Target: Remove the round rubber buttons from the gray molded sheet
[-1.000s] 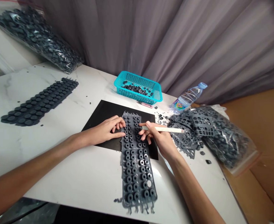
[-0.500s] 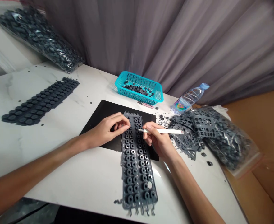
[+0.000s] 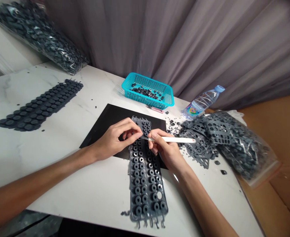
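Note:
A long grey rubber sheet (image 3: pixel 145 177) studded with small ring-shaped parts lies lengthwise before me, its far end on a black mat (image 3: pixel 108 123). My left hand (image 3: pixel 116 138) is curled at the sheet's upper left edge, thumb and forefinger pinched at one of the rings. My right hand (image 3: pixel 163 148) grips a thin white pen-like tool (image 3: pixel 173 140), its tip touching the sheet close to my left fingertips.
A teal basket (image 3: pixel 147 90) holding loose black rings stands behind the mat. A second dark sheet (image 3: pixel 40 105) lies at the left, a bagged stack (image 3: pixel 38 39) behind it. At the right are emptied sheets and a bag (image 3: pixel 230 144), and a water bottle (image 3: pixel 201 102).
My left hand rose from lying flat into a pinch and shifted right toward the tool tip. My right hand moved slightly inward. The view drifted a little.

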### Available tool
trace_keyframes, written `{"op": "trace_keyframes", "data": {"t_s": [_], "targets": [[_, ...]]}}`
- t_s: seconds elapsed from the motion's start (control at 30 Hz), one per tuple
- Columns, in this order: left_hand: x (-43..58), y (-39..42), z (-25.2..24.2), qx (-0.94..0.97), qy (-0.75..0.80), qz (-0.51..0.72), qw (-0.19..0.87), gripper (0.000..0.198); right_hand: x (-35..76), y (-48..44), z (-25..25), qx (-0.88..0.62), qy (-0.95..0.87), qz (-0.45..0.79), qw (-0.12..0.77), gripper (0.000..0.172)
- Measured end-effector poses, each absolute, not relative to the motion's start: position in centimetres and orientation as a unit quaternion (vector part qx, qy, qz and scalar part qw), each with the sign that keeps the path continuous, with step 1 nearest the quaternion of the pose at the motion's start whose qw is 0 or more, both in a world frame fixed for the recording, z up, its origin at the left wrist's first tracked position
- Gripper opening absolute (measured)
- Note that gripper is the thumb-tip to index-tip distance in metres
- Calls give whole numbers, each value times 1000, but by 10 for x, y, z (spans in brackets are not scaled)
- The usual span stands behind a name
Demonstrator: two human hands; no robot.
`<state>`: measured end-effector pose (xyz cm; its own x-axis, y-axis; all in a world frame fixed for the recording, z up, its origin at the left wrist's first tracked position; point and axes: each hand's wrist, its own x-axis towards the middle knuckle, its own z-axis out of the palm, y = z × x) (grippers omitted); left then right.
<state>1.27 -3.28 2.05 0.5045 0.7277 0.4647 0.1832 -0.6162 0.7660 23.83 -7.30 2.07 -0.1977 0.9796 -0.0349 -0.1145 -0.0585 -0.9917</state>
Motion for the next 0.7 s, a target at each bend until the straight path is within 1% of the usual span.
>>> {"op": "trace_keyframes", "data": {"t_s": [0.17,0.33,0.7], "targets": [[15,-36,22,799,276,422,328,9,235,-76,23,-435,-511,577,465,27],[14,-38,23,798,274,426,327,11,232,-77,25,-438,-519,567,465,27],[16,-43,28,784,260,469,312,10,225,-82,30,-385,-492,622,473,23]]}}
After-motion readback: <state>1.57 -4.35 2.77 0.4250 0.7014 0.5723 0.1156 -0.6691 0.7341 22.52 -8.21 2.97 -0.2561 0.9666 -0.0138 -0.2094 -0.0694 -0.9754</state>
